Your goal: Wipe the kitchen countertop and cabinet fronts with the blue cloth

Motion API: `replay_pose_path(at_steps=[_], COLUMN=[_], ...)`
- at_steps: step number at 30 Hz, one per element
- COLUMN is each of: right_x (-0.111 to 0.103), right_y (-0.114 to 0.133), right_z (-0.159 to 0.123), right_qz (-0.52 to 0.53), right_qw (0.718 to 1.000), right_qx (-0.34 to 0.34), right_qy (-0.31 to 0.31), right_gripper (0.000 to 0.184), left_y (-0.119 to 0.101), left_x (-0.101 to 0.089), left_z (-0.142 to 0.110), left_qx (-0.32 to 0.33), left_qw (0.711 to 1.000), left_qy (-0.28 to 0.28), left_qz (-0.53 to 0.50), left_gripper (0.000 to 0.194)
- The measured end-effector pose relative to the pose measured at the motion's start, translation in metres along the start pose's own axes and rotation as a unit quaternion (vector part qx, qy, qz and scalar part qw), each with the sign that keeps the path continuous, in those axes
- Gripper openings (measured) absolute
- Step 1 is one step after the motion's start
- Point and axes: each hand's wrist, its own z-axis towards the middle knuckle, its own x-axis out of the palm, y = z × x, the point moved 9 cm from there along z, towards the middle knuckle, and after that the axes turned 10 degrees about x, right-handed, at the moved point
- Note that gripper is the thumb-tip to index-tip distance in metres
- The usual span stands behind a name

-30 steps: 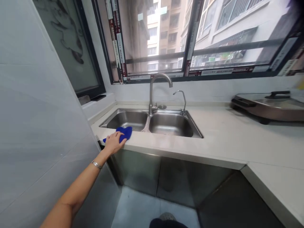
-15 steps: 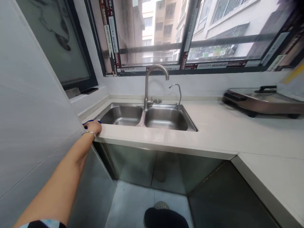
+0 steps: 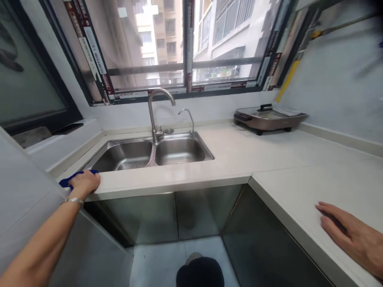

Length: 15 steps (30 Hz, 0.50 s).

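Observation:
My left hand (image 3: 85,183) presses a blue cloth (image 3: 69,179) onto the white countertop (image 3: 143,180) at its left end, just in front of the sink. The fingers curl over the cloth, and part of it sticks out on both sides. A bracelet (image 3: 73,200) circles that wrist. At the right, my right hand (image 3: 353,235) is above or on the right-hand stretch of counter, fingers extended and nothing held. Whether it touches the surface I cannot tell. Between the hands lies the double-bowl steel sink (image 3: 152,157).
A tall curved faucet (image 3: 161,91) and a thin small tap (image 3: 188,113) rise behind the sink. An electric pan (image 3: 269,119) with a glass lid stands at the back right. Dark cabinet doors (image 3: 140,219) are below the counter. A wall panel (image 3: 26,199) borders the left side.
My view has swung to the right. My right hand has come into sight over the right counter. My left hand stays on the cloth at the counter's left end, with more of the cloth showing.

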Motion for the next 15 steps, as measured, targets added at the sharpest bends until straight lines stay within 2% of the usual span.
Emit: replay_pose_path(at_steps=[3,7,11,15], right_x=[0.006,0.005,0.000,-0.007], right_y=[-0.001,0.007,0.021,0.033], right_z=[0.001,-0.001,-0.005,-0.007], right_qz=[-0.002,-0.027,-0.059,-0.091], right_qw=[0.999,0.999,0.998,0.995], right_qx=[0.022,0.031,0.014,0.023], right_qy=[0.028,0.031,0.025,0.015], right_gripper=[0.037,0.040,0.044,0.045], left_y=[-0.042,-0.120,-0.198,-0.263], left_x=[0.002,0.010,0.016,0.018], left_z=[-0.033,-0.084,-0.130,-0.163], left_qx=[0.081,0.236,0.389,0.514], left_qw=[0.996,0.970,0.919,0.855], left_qy=[-0.013,-0.044,-0.068,-0.059], left_qz=[0.027,0.028,0.001,-0.033], left_gripper=[0.055,0.058,0.059,0.054])
